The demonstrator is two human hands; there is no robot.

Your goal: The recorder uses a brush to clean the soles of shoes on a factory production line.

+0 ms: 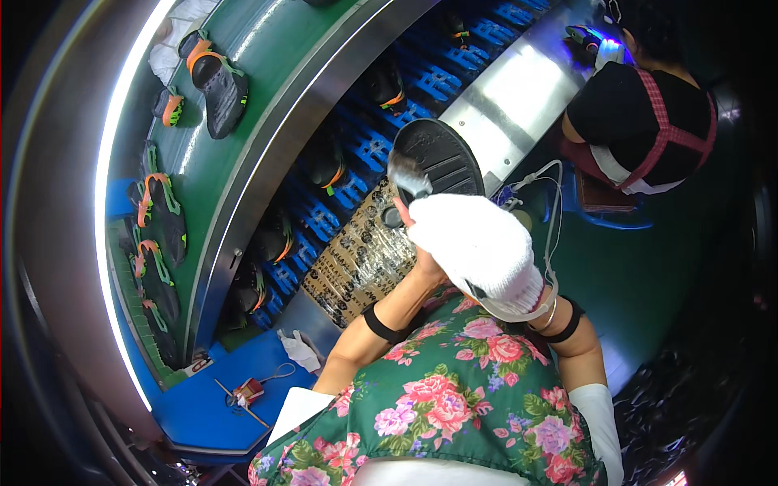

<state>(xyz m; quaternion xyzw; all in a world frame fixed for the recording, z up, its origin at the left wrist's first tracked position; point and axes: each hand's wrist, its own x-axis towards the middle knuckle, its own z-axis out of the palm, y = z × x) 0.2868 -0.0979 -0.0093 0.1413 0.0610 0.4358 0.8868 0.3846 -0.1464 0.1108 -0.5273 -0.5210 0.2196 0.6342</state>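
A black shoe sole (454,158) with a grooved face is held up in front of me. Over its left edge lies a brush (411,175) with pale, smeared bristles. My right hand (478,243), in a white knit glove, is closed at the brush; the glove hides its grip. Beneath and left of it, my bare left hand (427,261) is partly hidden and appears wrapped round the sole's lower end, one finger showing beside the glove. A small round black part (392,217) shows near that finger; whether it belongs to the sole cannot be told.
A taped brown cardboard sheet (356,263) lies below the sole. Beyond it runs a blue slatted conveyor (320,219) carrying shoes, then a green belt (271,61) with black-and-orange sandals (217,85). A blue table (207,413) stands lower left. A co-worker (636,125) sits upper right.
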